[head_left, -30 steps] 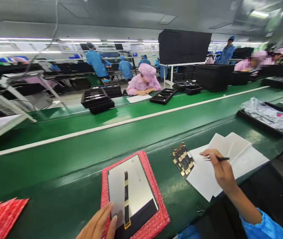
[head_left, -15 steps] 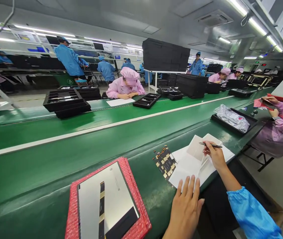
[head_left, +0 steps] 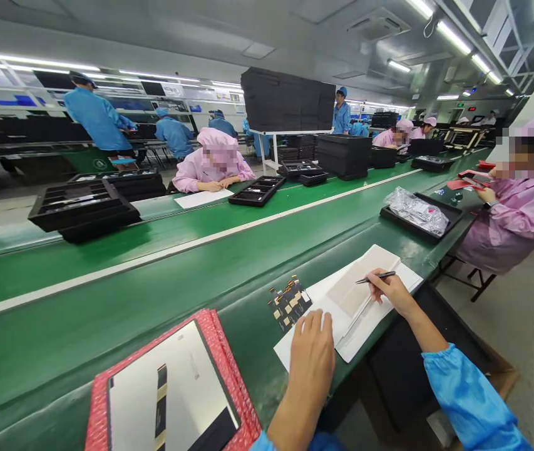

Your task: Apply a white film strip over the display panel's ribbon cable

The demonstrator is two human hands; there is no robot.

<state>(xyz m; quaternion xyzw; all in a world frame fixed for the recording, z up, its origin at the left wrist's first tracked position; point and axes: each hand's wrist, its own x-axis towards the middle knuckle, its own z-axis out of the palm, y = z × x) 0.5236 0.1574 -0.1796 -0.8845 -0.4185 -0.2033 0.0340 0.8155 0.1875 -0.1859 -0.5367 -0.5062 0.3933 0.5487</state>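
My left hand [head_left: 312,352] lies flat, fingers together, on the near corner of a stack of white paper sheets [head_left: 337,299] on the green bench. My right hand [head_left: 391,292] holds a thin dark pen [head_left: 374,277] with its tip over a beige sheet [head_left: 365,284] on top of the papers. A cluster of small black-and-gold flex parts [head_left: 289,302] lies just left of the papers. Further left, a flat panel with a black-and-gold ribbon [head_left: 173,394] rests on red bubble wrap [head_left: 222,357].
A green conveyor belt [head_left: 163,250] with a white stripe runs behind the bench. Black trays [head_left: 83,210] sit on its far side. A black tray holding a silver bag [head_left: 417,212] lies to the right. A person in pink [head_left: 523,200] sits at right; others work across.
The view swung right. My left hand left the panel on the bubble wrap and came down on the paper stack. My right hand stayed on the papers, pen turned leftward.
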